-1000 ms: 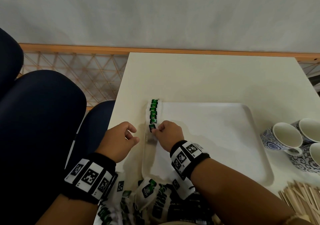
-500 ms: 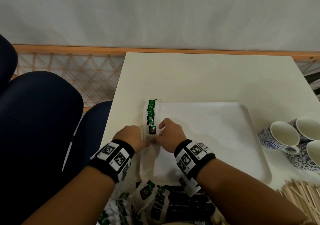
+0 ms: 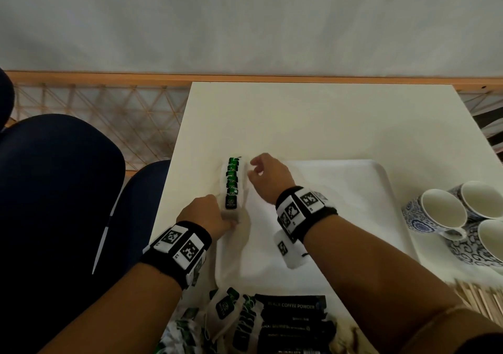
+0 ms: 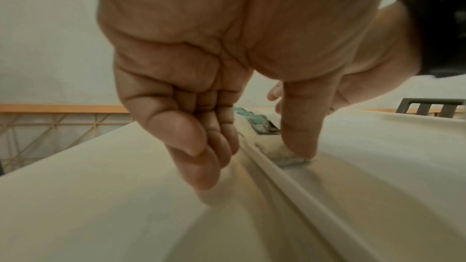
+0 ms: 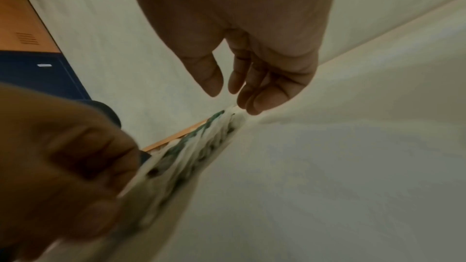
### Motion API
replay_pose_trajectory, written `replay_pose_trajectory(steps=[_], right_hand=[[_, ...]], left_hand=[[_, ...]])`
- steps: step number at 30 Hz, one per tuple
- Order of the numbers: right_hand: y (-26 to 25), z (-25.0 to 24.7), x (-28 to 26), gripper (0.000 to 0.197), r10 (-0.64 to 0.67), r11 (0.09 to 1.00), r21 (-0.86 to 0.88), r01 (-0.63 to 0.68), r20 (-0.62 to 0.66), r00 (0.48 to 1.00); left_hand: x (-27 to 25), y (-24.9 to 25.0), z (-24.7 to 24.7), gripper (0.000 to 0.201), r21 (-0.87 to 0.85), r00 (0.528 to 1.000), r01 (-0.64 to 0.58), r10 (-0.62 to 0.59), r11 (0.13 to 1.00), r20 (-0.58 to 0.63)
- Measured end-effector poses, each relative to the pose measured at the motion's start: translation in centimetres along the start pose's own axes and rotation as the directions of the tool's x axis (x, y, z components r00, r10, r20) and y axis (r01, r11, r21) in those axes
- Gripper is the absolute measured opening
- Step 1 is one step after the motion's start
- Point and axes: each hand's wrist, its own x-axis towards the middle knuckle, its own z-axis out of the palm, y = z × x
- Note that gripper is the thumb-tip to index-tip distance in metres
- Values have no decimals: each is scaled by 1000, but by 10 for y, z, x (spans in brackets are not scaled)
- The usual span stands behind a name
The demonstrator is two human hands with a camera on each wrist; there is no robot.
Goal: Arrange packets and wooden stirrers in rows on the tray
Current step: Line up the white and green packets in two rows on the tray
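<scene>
Row of tea bags [image 3: 233, 183]: laid overlapping along the left edge of the white tray [image 3: 340, 217], green tags uppermost. The tray is set on the pale desk [image 3: 313, 119].

Left hand [image 3: 208, 213]: placed at the near end of the row. In the left wrist view the thumb [image 4: 300, 127] is pressed down on the nearest tea bag [image 4: 285, 156], while the fingers [image 4: 201, 158] are held loosely bent on the desk side of the tray rim, and nothing is enclosed by them. The grip is open.

Right hand [image 3: 268, 178]: held just right of the row's far end. In the right wrist view its fingertips [image 5: 257, 105] are seen at, or just above, the far tea bags; contact cannot be confirmed. The fingers are relaxed and nothing is held; the grip is open.

Loose tea bags [image 3: 226, 307] and black coffee packets [image 3: 292, 318]: heaped on the desk near the person, behind both wrists.

Wooden stirrers [image 3: 479, 293]: piled to the right of the right forearm, off the tray.

Blue-patterned cups [image 3: 441, 212]: three are grouped well to the right of the right hand, beside the tray.
</scene>
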Motion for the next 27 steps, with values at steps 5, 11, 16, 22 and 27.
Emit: replay_pose_trajectory(steps=[5,11,16,22,27], right_hand=[[-10,-6,35,39,-67,990,-121,77,89,994],[-19,3,53,45,32,988,-155,6,243,969],[-30,-3,56,40,56,976,-220,2,259,964],[-26,0,64,36,60,975,-221,-9,224,973],[-12,6,63,34,49,988,-154,-22,175,983]], left_hand=[[2,4,5,64,-89,1000,22,-23,996,-17],[7,5,4,53,-103,1000,17,-19,994,-20],[7,7,3,50,-156,999,30,-32,987,-10],[6,8,0,42,-226,998,54,-57,973,-4],[7,9,-3,44,-230,998,58,-61,971,-5]])
